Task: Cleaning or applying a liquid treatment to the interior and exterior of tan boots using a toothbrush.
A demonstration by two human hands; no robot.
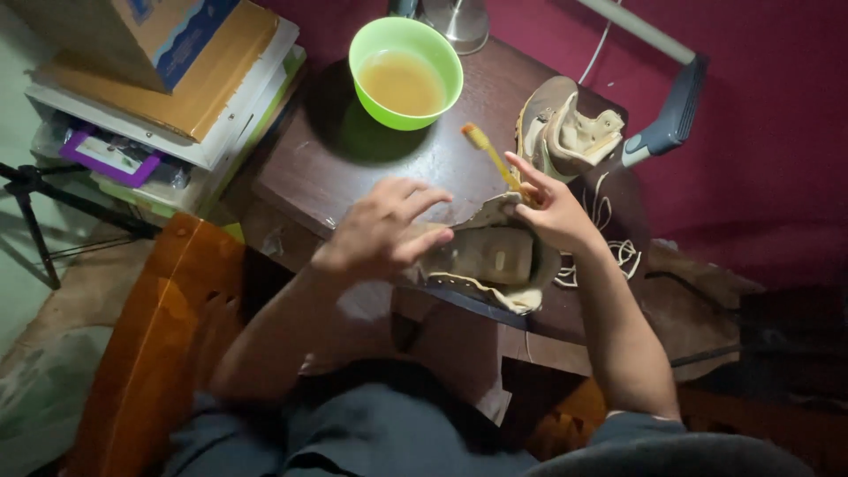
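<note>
The left hand (382, 231) steadies a tan shoe (484, 256) while the right hand (555, 208) holds a toothbrush (491, 157).

- A home, seemingly a cramped corner of a room used for a chore.
- A small dark wooden table (353, 168) lies under the hands, a dark red wall (760, 106) beyond it.
- Left of the left hand (380, 231), stacked books and boxes (177, 88) crowd a shelf.
- A green bowl (405, 73) stands beyond the hands, with a lamp base (455, 19) behind it.
</note>
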